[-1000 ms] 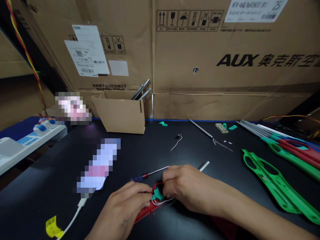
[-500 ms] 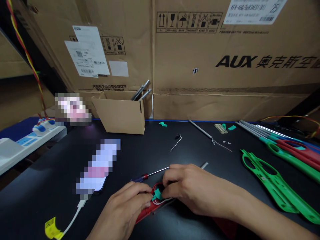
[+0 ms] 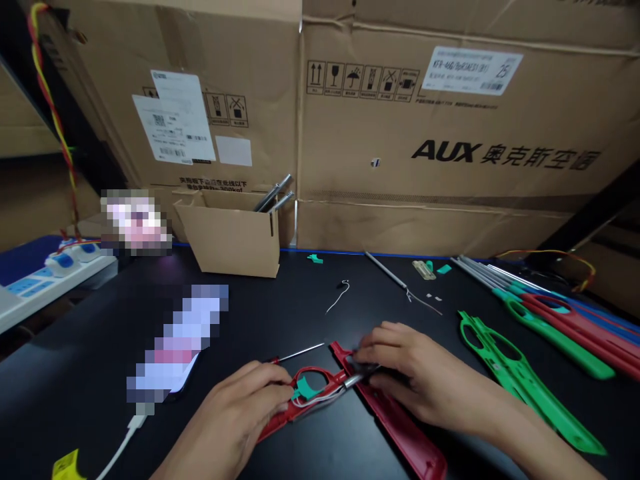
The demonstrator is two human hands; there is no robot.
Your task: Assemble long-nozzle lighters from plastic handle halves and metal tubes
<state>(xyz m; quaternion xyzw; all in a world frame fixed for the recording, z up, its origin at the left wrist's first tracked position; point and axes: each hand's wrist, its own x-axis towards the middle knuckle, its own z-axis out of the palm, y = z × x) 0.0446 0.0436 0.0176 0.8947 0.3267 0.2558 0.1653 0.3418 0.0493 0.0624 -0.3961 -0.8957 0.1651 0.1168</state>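
Head view: our left hand (image 3: 240, 400) was curled shut on a red plastic frame (image 3: 280, 423), with a teal clip (image 3: 305, 388) and white wires (image 3: 320, 399) just right of its fingertips. Our right hand (image 3: 415, 377) was closed around a silver metal rod (image 3: 356, 381) lying across the frame's long red arm (image 3: 400, 427), and a red-handled screwdriver (image 3: 300, 354) lay just beyond the left hand.

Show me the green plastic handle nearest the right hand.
The lone green plastic handle beside the right hand, lying apart from the stack of red and green handles further right.
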